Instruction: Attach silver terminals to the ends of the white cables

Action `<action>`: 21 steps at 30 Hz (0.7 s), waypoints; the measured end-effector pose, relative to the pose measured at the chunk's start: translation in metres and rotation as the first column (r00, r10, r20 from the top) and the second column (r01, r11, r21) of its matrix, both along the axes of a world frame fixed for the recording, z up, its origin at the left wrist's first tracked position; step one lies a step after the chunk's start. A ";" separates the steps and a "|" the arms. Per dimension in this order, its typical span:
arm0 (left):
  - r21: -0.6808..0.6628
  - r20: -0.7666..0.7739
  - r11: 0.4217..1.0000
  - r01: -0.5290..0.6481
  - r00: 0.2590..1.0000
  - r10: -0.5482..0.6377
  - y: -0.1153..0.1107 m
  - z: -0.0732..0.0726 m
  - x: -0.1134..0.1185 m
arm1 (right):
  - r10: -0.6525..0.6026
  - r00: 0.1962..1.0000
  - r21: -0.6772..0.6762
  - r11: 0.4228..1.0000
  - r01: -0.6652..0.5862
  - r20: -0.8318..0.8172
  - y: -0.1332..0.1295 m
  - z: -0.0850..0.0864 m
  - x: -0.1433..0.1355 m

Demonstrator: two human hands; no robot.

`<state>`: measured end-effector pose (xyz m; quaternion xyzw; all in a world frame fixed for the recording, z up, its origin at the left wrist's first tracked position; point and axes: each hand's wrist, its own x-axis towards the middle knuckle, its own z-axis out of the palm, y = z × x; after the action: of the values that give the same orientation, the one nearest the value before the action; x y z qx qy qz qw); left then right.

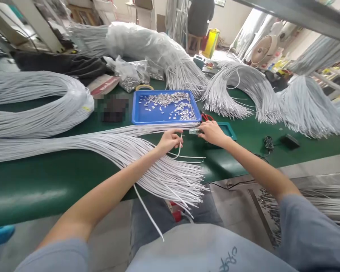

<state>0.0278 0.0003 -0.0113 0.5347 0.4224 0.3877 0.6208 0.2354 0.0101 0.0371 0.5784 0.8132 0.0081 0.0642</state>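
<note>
My left hand (170, 140) is closed in a pinch on a white cable (179, 148), whose short end stands up past the fingertips. Under the left forearm spreads a loose bundle of white cables (170, 175), ends fanned to the right. A thinner row of cables (136, 130) runs behind that hand, along the front of a blue tray (135, 117) with many small metal pieces (170, 100). My right hand (212, 132) is closed, its fingertips at a small pale clip-like piece (195, 132) by the cable ends. Beneath its wrist is a teal tray (229, 130), contents mostly hidden.
Red-handled pliers (206, 116) lie behind my right hand. Coiled cable bundles stand at left (59, 109) and right (260, 94). Bags of metal parts (130, 81) sit behind the blue tray. A black adapter (289, 141) lies at right. A person (200, 17) is in the background.
</note>
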 end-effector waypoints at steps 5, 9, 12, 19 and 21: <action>-0.031 -0.022 0.999 0.015 1.000 -0.016 -0.002 0.005 0.000 | 0.027 0.999 -0.027 0.999 -0.026 0.028 0.004 -0.003 0.001; -0.070 -0.006 0.997 0.020 1.000 -0.021 -0.001 0.006 0.001 | 0.000 0.998 -0.038 0.999 0.002 0.055 0.005 -0.002 -0.002; -0.117 0.034 0.993 0.011 0.999 -0.007 0.000 0.005 0.001 | 0.009 0.998 -0.055 0.998 -0.006 0.064 0.002 0.000 -0.009; -0.143 0.013 0.990 -0.002 1.000 0.004 -0.001 0.007 0.002 | 0.063 0.997 -0.046 0.997 -0.061 0.054 -0.007 0.001 -0.026; -0.122 -0.016 0.992 -0.014 1.000 0.012 -0.002 0.006 0.003 | 0.079 0.995 -0.035 0.996 -0.077 0.056 -0.008 0.001 -0.029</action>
<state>0.0308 -0.0012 -0.0049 0.4959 0.4537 0.3610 0.6465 0.2060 0.0018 0.0380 0.5446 0.8330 0.0138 0.0966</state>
